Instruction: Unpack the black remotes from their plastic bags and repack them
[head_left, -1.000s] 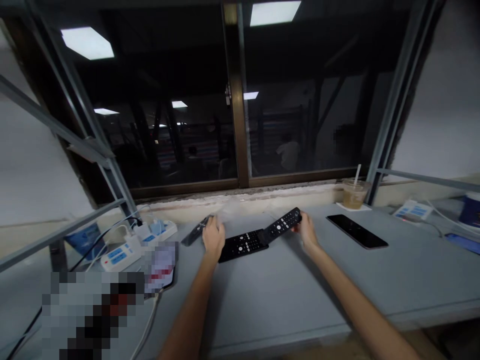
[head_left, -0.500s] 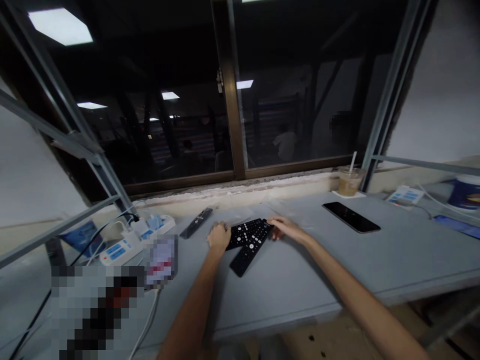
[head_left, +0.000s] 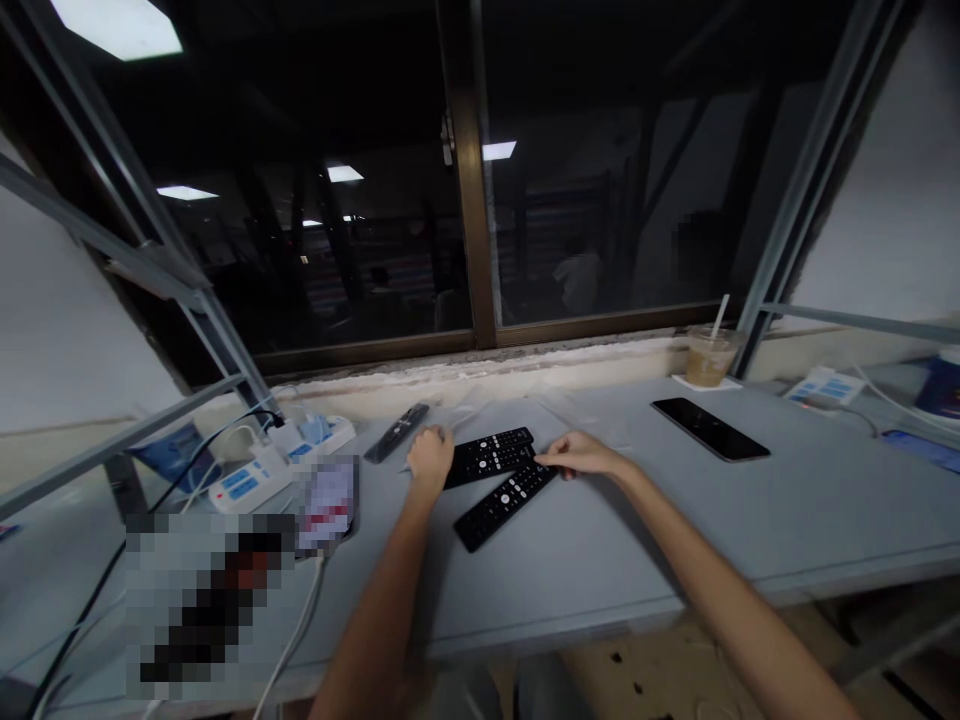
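Observation:
Two black remote controls lie nearly side by side on the table; the far remote control [head_left: 491,443] is close above the middle remote control [head_left: 484,466]. A third remote control [head_left: 501,506] lies slantwise in front of them, its upper end near their right ends. My left hand [head_left: 430,457] is closed at the left ends of the paired remotes, its fingertips partly hidden. My right hand [head_left: 579,455] pinches at the upper right end of the slanted remote. Another remote control [head_left: 398,432], seemingly in clear plastic, lies beyond my left hand.
Clear plastic wrapping [head_left: 562,405] lies behind the remotes. On the right are a dark phone [head_left: 709,430] and a drink cup [head_left: 708,360] with a straw. On the left stand a power strip [head_left: 281,468] with plugs and a lit phone [head_left: 330,500] on a cable.
The fanned remotes have spread: the paired ones now lie more nearly parallel, and the slanted one sits further apart from them. My right hand has shifted slightly right. The view has moved a little.

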